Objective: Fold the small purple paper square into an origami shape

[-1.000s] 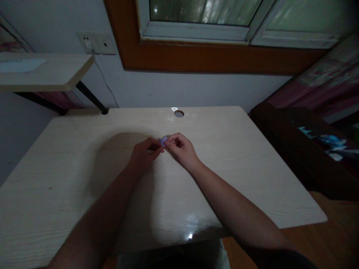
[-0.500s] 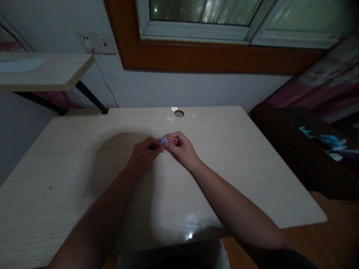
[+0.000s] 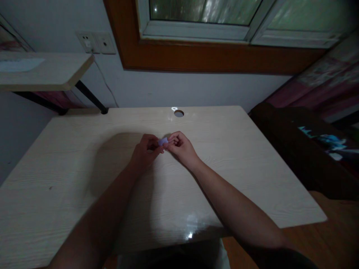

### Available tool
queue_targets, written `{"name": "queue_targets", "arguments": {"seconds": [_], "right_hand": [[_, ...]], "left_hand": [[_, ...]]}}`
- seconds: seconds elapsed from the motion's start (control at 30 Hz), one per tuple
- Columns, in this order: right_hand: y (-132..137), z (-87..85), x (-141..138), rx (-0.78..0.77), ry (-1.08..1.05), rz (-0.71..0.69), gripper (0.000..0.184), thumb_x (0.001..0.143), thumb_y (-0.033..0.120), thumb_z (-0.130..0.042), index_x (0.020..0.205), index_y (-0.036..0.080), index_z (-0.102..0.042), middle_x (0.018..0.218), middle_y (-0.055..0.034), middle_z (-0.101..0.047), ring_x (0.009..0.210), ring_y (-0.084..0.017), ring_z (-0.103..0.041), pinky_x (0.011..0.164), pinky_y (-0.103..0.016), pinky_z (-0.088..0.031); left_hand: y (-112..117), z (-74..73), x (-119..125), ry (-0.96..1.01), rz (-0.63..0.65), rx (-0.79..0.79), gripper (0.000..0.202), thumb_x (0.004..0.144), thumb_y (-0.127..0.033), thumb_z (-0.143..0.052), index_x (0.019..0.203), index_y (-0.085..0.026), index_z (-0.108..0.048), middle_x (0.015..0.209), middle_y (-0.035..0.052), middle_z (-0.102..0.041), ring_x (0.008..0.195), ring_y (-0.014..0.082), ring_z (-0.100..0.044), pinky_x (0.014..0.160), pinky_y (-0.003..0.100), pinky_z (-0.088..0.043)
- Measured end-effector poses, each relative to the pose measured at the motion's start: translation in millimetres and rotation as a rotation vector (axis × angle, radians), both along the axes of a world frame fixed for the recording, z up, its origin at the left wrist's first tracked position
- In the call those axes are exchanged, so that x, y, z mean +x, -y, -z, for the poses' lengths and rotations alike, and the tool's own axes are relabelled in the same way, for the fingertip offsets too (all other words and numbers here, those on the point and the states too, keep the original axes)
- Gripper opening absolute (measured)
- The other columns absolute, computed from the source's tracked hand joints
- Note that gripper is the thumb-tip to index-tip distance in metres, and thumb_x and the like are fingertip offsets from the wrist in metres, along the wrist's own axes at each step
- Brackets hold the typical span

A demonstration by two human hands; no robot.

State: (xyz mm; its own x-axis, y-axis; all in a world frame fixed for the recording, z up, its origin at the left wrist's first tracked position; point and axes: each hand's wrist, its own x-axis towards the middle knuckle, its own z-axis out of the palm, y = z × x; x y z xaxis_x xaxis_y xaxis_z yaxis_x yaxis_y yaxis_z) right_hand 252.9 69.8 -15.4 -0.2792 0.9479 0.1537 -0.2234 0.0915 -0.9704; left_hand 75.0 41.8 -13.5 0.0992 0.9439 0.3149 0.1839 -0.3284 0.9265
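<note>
A small, pale purple piece of paper [image 3: 163,141] is between my two hands, just above the light wood-grain desk [image 3: 224,149]. My left hand [image 3: 146,149] pinches its left side with thumb and fingers. On the other side, my right hand [image 3: 181,147] grips the paper's right edge, fingers curled. The fingertips of both hands nearly meet below the paper and hide part of it. Any folds in it are too small to make out.
Behind the hands, a round cable hole [image 3: 178,113] is cut in the desk. A raised shelf [image 3: 56,73] on black legs stands at the back left, with a white cord [image 3: 105,80] beside it. Dark furniture [image 3: 303,149] holding a blue item is at the right.
The fingers of my left hand have lifted and shifted slightly, showing more of the paper's left side. My right hand has hardly moved.
</note>
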Motion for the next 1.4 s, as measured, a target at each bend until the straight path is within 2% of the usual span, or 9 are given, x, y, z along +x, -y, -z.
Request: {"name": "queue_targets", "arguments": {"seconds": [0.47,0.63,0.97,1.4], "right_hand": [[1.2,-2.9,-0.4,-0.016,0.018,0.021,0.035,0.073,0.039,-0.081,0.087,0.021,-0.055,0.073,0.0032,-0.062,0.063,-0.011,-0.057,0.061,-0.026,-0.045],[1.7,-3.7,0.4,-0.029,-0.007,0.024,0.034,0.074,0.041,-0.08,0.087,0.021,-0.055,0.072,0.0035,-0.062,0.063,-0.01,-0.059,0.061,-0.026,-0.047],[3.1,-7.2,0.1,-0.017,0.0,0.006,0.033,0.077,0.044,-0.077,0.087,0.021,-0.055,0.072,0.0029,-0.062,0.065,-0.011,-0.059,0.063,-0.027,-0.047],[-0.1,1.3,1.4,0.022,0.061,-0.006,0.032,0.074,0.039,-0.078,0.089,0.021,-0.056,0.077,0.0019,-0.063,0.065,-0.011,-0.056,0.064,-0.027,-0.044]], "left_hand": [[0.4,-3.1,0.1,-0.005,0.02,-0.049,0.034,0.079,-0.028,-0.073,0.101,-0.021,-0.048,0.075,-0.0036,-0.065,0.067,0.0135,-0.069,0.065,0.026,-0.054],[-2.0,0.7,-1.2,0.043,0.038,-0.084,0.035,0.077,-0.025,-0.074,0.101,-0.021,-0.048,0.071,-0.0056,-0.062,0.064,0.0129,-0.069,0.064,0.026,-0.054],[-2.6,-3.6,-1.5,0.125,0.073,-0.131,0.034,0.079,-0.024,-0.073,0.1,-0.021,-0.047,0.072,-0.0053,-0.063,0.066,0.0133,-0.069,0.067,0.027,-0.055],[-3.1,0.2,-1.6,0.062,0.068,-0.105,0.033,0.08,-0.027,-0.072,0.101,-0.021,-0.048,0.075,-0.003,-0.065,0.066,0.0132,-0.069,0.065,0.027,-0.055]]}}
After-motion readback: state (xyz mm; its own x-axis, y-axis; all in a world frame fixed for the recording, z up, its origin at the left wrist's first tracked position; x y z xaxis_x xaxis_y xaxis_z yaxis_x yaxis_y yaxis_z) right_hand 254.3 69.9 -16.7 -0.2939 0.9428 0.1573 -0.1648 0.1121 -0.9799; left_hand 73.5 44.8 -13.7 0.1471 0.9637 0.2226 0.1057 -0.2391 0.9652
